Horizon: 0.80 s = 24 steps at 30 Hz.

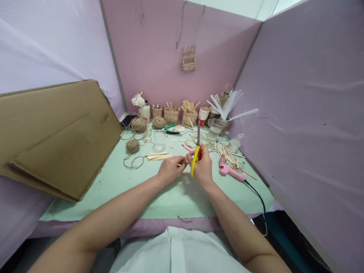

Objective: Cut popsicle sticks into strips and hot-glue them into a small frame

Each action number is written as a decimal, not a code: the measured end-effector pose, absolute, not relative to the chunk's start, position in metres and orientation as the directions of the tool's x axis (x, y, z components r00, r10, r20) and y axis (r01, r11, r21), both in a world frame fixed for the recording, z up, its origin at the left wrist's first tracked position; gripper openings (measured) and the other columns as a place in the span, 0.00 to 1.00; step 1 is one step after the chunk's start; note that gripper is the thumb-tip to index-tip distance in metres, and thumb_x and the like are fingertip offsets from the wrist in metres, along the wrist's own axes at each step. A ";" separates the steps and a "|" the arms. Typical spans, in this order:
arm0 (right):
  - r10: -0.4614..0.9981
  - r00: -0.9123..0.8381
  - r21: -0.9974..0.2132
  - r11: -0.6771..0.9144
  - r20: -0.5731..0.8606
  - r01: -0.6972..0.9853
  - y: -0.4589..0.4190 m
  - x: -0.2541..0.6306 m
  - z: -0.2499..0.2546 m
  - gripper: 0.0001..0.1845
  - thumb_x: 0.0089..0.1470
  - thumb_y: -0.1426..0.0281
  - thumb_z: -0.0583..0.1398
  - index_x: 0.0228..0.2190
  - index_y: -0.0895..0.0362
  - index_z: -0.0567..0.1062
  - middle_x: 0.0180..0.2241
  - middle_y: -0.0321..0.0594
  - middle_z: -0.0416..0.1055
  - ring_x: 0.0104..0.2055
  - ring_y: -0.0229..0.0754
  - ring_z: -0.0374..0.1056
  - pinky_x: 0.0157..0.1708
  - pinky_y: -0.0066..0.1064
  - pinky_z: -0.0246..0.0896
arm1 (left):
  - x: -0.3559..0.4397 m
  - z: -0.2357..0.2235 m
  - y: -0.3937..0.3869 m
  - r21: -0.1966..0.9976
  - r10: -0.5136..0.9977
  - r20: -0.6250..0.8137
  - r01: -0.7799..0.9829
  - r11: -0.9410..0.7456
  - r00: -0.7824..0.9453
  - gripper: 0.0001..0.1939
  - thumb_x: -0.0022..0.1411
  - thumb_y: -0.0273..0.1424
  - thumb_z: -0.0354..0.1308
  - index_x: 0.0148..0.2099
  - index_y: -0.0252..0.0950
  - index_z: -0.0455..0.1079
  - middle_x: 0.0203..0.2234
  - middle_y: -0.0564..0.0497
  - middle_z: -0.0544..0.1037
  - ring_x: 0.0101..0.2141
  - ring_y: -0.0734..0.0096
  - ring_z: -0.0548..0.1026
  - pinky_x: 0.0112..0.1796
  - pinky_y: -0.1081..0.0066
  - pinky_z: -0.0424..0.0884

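No writing could be read. The red-and-white cup [203, 115] at the back had markings too small to make out, and so did the small red mark on the pale jar [145, 111] beside the white animal figure [138, 100].

The right hand [204, 167] gripped the scissors [198, 146], their blades pointing away toward the back of the table [119, 197] and their yellow and red handles partly covered by the fingers. The left hand [171, 169] was closed, its fingertips drawn together close to the right fingertips; whether it pinched a small piece there could not be told. Both hands were above the middle of the table.

A pink pen-like tool [187, 148] lay just beyond the hands, partly hidden by them. The thin sticks [158, 156] lay beyond the left hand, near a ball of twine [132, 146] and a clear cup [159, 141] whose outline was hard to see. The pink glue gun [231, 171] lay to the right of the right hand, beside loose wood strips [227, 154]; its black cord [259, 196] ran over the table's edge. The cardboard [65, 140] was cut off at the left.
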State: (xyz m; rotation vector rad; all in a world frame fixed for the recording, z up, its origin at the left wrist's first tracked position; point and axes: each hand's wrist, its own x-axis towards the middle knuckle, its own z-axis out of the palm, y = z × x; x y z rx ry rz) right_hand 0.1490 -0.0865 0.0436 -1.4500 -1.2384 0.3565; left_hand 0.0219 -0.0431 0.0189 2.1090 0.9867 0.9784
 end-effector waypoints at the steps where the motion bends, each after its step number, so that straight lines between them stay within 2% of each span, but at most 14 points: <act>1: 0.820 0.398 -0.863 0.210 0.411 0.459 -0.087 0.151 0.044 0.10 0.46 0.66 0.60 0.29 0.53 0.63 0.27 0.33 0.69 0.25 0.37 0.61 0.27 0.29 0.56 | 0.021 0.022 -0.043 0.783 0.817 0.357 0.333 -0.526 0.452 0.12 0.55 0.34 0.58 0.42 0.38 0.73 0.33 0.49 0.79 0.36 0.67 0.76 0.39 0.71 0.69; 4: 0.829 0.382 -0.893 0.277 0.408 0.354 -0.088 0.157 0.046 0.12 0.44 0.67 0.62 0.28 0.54 0.62 0.27 0.34 0.69 0.26 0.37 0.63 0.28 0.30 0.58 | 0.018 0.030 -0.043 0.889 0.818 0.330 0.137 -0.437 0.470 0.21 0.56 0.39 0.58 0.51 0.37 0.68 0.39 0.47 0.78 0.41 0.66 0.75 0.44 0.68 0.68; 6: 0.856 0.365 -0.923 0.285 0.367 0.258 -0.088 0.161 0.045 0.14 0.43 0.67 0.63 0.29 0.54 0.61 0.27 0.34 0.70 0.25 0.37 0.63 0.28 0.30 0.58 | 0.018 0.034 -0.043 0.961 0.821 0.246 -0.020 -0.276 0.516 0.23 0.57 0.42 0.56 0.51 0.35 0.67 0.40 0.45 0.78 0.41 0.65 0.75 0.44 0.66 0.69; 9: 0.883 0.361 -0.952 0.251 0.299 0.174 -0.090 0.164 0.040 0.16 0.43 0.66 0.64 0.28 0.54 0.61 0.26 0.33 0.70 0.21 0.35 0.61 0.23 0.29 0.57 | 0.020 0.036 -0.044 0.991 0.800 0.087 -0.136 -0.006 0.594 0.24 0.54 0.45 0.58 0.47 0.33 0.68 0.34 0.45 0.78 0.34 0.67 0.77 0.40 0.64 0.72; 11: 0.879 0.379 -0.954 0.234 0.289 0.185 -0.091 0.163 0.037 0.17 0.42 0.64 0.65 0.28 0.54 0.61 0.26 0.34 0.70 0.20 0.34 0.59 0.22 0.28 0.56 | 0.023 0.035 -0.046 0.988 0.800 0.014 -0.133 0.082 0.600 0.24 0.51 0.45 0.61 0.43 0.32 0.70 0.29 0.47 0.78 0.30 0.69 0.77 0.37 0.64 0.73; 14: 0.865 0.406 -0.949 0.220 0.296 0.224 -0.094 0.158 0.035 0.17 0.42 0.62 0.65 0.26 0.55 0.62 0.25 0.34 0.68 0.22 0.35 0.60 0.23 0.29 0.56 | 0.026 0.033 -0.049 0.989 0.826 -0.049 -0.086 0.117 0.561 0.21 0.47 0.43 0.64 0.37 0.30 0.72 0.25 0.49 0.76 0.25 0.73 0.75 0.34 0.67 0.72; 18: 0.891 0.368 -0.950 0.179 0.267 0.256 -0.100 0.159 0.038 0.18 0.43 0.58 0.64 0.26 0.54 0.61 0.26 0.35 0.67 0.23 0.35 0.60 0.22 0.29 0.55 | 0.024 0.033 -0.052 0.996 0.858 -0.035 -0.052 0.071 0.512 0.21 0.45 0.44 0.65 0.32 0.30 0.73 0.22 0.50 0.75 0.24 0.74 0.73 0.31 0.68 0.72; 21: 0.952 0.244 -0.935 0.094 0.185 0.343 -0.111 0.173 0.043 0.18 0.47 0.55 0.60 0.26 0.54 0.60 0.22 0.31 0.62 0.20 0.33 0.55 0.19 0.27 0.52 | 0.021 0.037 -0.052 0.991 0.875 -0.033 -0.096 0.091 0.483 0.21 0.44 0.44 0.66 0.32 0.31 0.73 0.23 0.50 0.75 0.24 0.74 0.73 0.32 0.68 0.72; 24: 0.998 0.035 -0.894 0.024 0.045 0.448 -0.132 0.193 0.050 0.18 0.51 0.53 0.57 0.25 0.54 0.60 0.19 0.28 0.55 0.19 0.33 0.52 0.18 0.26 0.49 | 0.018 0.042 -0.052 0.980 0.874 -0.064 -0.133 0.145 0.482 0.21 0.43 0.44 0.67 0.33 0.31 0.73 0.23 0.49 0.76 0.25 0.73 0.74 0.33 0.68 0.73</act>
